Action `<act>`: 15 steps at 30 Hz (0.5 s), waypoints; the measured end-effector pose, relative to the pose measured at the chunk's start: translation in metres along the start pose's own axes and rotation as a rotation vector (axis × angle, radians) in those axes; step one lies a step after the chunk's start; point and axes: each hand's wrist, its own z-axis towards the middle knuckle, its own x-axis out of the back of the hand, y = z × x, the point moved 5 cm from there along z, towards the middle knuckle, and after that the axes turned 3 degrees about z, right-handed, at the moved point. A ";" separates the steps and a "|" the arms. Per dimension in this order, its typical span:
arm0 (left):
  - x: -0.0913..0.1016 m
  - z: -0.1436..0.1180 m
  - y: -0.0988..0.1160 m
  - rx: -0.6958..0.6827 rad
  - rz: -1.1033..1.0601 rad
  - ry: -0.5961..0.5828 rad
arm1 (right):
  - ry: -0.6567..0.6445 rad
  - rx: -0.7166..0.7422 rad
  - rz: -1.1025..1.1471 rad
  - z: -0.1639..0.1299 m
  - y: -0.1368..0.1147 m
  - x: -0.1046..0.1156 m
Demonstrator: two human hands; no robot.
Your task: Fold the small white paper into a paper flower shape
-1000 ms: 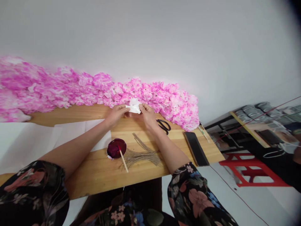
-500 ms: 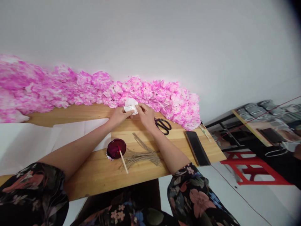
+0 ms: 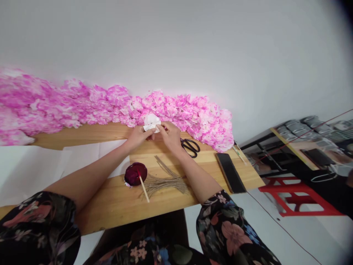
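Between my two hands is a small crumpled piece of white paper [image 3: 151, 121], held over the far part of the wooden table. My left hand [image 3: 140, 135] pinches its lower left side. On its right edge, the thumb and fingers of my right hand [image 3: 170, 134] are closed. Just right of my right wrist lie black-handled scissors [image 3: 190, 148], their blades hidden by the hand. Nearer me sits a dish of dark magenta dye [image 3: 132, 174] with a wooden stick [image 3: 144, 189] leaning in it. Beside it lies a bundle of thin brown twine pieces [image 3: 168, 184].
A long heap of pink and white paper flowers [image 3: 110, 103] lines the wall. White paper sheets [image 3: 30, 173] cover the table's left side. A black phone [image 3: 231, 173] lies near the right edge. A red stool [image 3: 298, 197] and a shelf [image 3: 295, 149] stand to the right.
Both hands stay at the white paper, which has tilted and folded slightly, its lower edge turned differently between my fingers. The whole view has shifted a little.
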 end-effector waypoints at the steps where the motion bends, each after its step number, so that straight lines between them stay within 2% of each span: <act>1: 0.000 0.000 0.000 -0.006 0.014 -0.017 | 0.010 -0.026 0.022 0.001 0.002 0.001; 5: 0.006 0.003 0.001 -0.003 -0.013 -0.046 | 0.016 -0.180 0.213 0.004 0.011 0.002; 10: 0.012 0.006 -0.001 0.009 -0.223 -0.038 | -0.019 -0.336 0.459 0.005 0.019 -0.006; 13: 0.013 0.006 -0.002 0.003 -0.265 -0.001 | -0.031 -0.338 0.439 0.004 0.017 -0.007; 15: 0.013 0.005 -0.002 -0.009 -0.186 0.030 | -0.009 -0.300 0.374 0.003 0.013 -0.004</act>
